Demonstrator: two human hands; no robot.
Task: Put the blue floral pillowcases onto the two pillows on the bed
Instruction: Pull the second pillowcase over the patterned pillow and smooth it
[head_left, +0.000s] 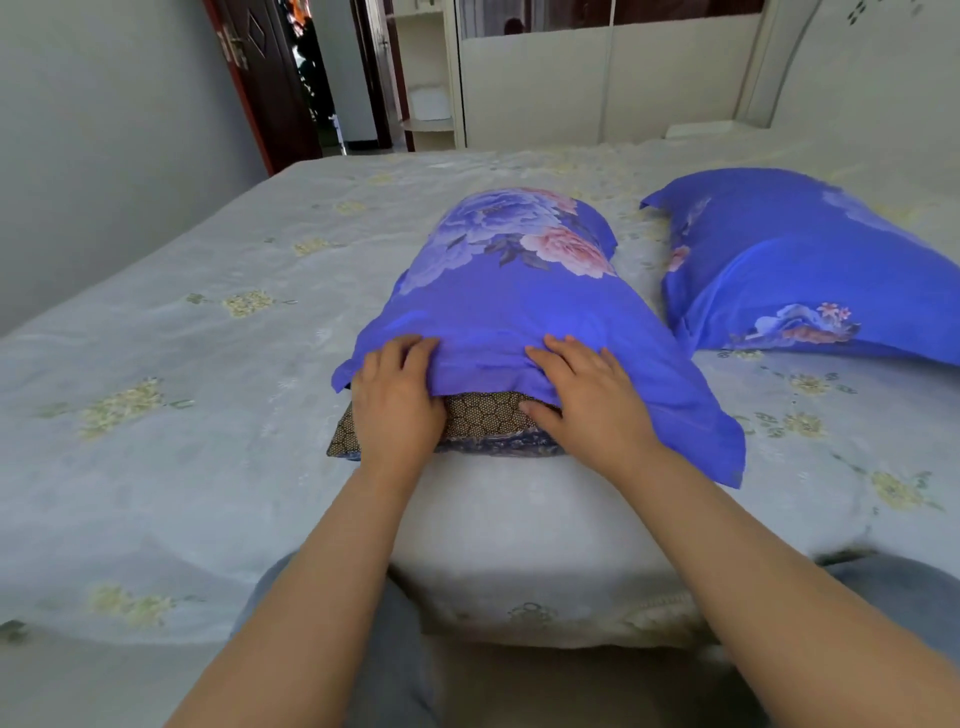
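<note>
A pillow in a blue floral pillowcase (498, 291) lies lengthwise on the bed in front of me. Its near end is open, and the pillow's brown honeycomb-patterned end (485, 415) sticks out from under the hem. My left hand (397, 400) grips the hem at the left side of the opening, fingers curled over the fabric. My right hand (587, 400) holds the hem at the right, fingers on top and thumb underneath against the pillow. To the right lies a second pillow (810, 270), fully covered by its blue floral case.
The bed (208, 322) has a pale floral sheet and its near edge is by my knees. A cream headboard (831, 62) stands at the far right, a wardrobe (571, 78) behind the bed, and a dark open door (270, 78) at the far left.
</note>
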